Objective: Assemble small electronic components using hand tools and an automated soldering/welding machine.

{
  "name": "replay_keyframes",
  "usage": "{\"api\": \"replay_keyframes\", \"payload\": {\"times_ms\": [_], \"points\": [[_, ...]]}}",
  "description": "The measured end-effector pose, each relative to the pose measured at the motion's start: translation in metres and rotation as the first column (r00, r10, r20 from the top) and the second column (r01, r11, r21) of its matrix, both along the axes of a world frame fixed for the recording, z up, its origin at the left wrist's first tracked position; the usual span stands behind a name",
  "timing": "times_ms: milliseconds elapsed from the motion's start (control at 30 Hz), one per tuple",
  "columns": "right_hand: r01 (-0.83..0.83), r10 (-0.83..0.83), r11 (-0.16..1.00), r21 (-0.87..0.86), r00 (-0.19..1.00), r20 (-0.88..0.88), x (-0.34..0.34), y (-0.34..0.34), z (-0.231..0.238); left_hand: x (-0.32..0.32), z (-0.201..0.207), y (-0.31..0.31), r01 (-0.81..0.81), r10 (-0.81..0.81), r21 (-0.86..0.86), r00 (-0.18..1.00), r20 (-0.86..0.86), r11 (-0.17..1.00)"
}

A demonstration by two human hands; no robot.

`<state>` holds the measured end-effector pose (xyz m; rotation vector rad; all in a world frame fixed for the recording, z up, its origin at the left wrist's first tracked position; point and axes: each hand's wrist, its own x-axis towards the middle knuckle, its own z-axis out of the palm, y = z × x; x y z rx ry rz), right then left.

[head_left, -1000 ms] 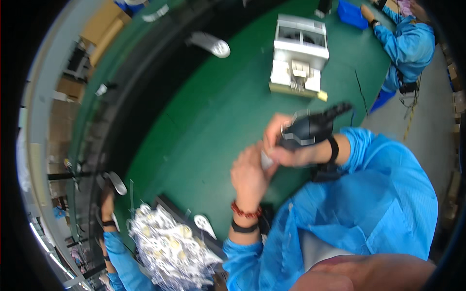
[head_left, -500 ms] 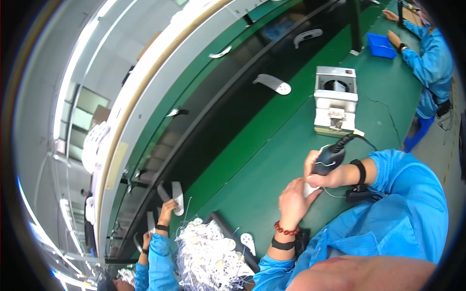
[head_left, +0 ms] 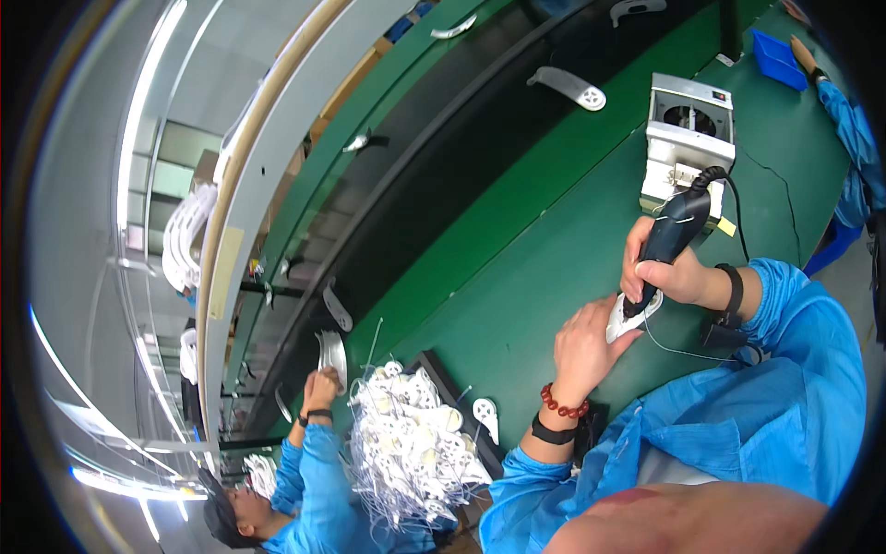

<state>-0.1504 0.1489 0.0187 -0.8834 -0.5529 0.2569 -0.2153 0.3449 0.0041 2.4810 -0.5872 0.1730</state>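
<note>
My right hand (head_left: 663,275) grips a dark handheld power tool (head_left: 674,235) with a coiled cable, its tip pressed down onto a small white plastic part (head_left: 624,320). My left hand (head_left: 585,349) holds that white part against the green bench top (head_left: 517,277). A red bead bracelet and a black band are on my left wrist, a black strap on my right wrist. Both my sleeves are blue.
A white box-shaped machine (head_left: 688,138) stands beyond the tool. A pile of white parts with wires (head_left: 406,443) lies at my left, where a co-worker in blue (head_left: 305,462) handles one. White parts ride a dark conveyor (head_left: 480,120). Another person's sleeve (head_left: 844,111) and a blue bin (head_left: 777,57) sit at the far right.
The view has swung left and up, showing more of the conveyor and the co-worker. My hands stay together on the tool and white part.
</note>
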Motion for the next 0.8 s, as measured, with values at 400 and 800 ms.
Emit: {"api": "replay_keyframes", "payload": {"times_ms": [400, 800], "points": [[0.007, -0.002, 1.000, -0.031, 0.983, 0.181, -0.021, 0.000, -0.005, -0.006, 0.007, 0.001, 0.012, -0.014, -0.040, 0.999, -0.042, 0.999], [0.175, -0.154, 0.979, -0.106, 0.970, 0.187, -0.011, -0.028, 0.034, 0.086, 0.062, 0.102, -0.575, 0.540, 0.107, 0.807, 0.240, 0.811]]}}
